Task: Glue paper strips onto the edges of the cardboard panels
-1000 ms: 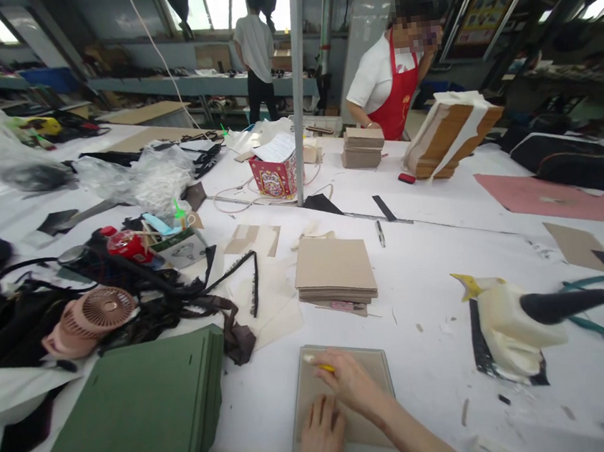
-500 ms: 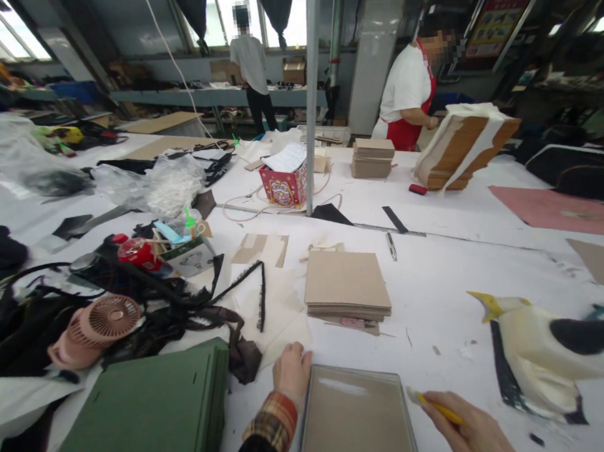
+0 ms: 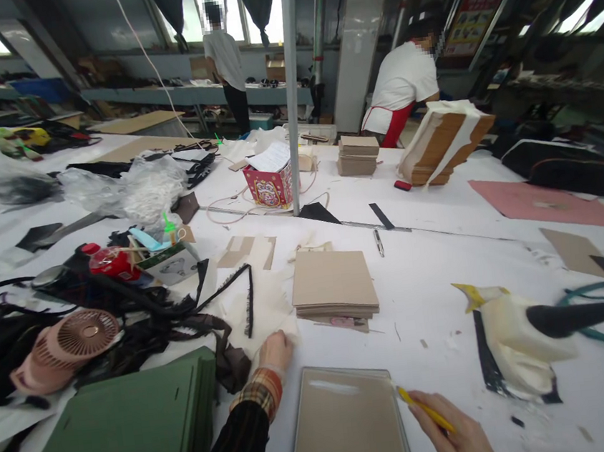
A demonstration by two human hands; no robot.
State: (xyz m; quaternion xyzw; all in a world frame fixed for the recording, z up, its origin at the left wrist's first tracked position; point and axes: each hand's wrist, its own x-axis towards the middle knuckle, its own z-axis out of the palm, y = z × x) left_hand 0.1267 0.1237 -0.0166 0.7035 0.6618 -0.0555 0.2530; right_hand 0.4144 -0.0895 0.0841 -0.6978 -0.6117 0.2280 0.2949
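Observation:
My left hand [image 3: 275,349], in a plaid cuff, rests closed on the edge of a cream paper sheet [image 3: 261,309] beside black straps. My right hand [image 3: 457,440] grips a yellow pencil [image 3: 425,410] at the right edge of a glass plate [image 3: 346,423] that lies over a tan card in front of me. A stack of tan cards [image 3: 334,289] sits just beyond the plate.
Green boards [image 3: 119,432] lie at the near left, with a pink fan [image 3: 65,346] and a tangle of black straps behind them. A cream and black glue tool [image 3: 529,335] lies to the right. A metal pole [image 3: 291,90] stands mid-table. A person in a red apron [image 3: 403,89] works at the far side.
My left hand left the glass plate and reached forward-left to the cream paper. My right hand drew back with the pencil to the plate's right edge.

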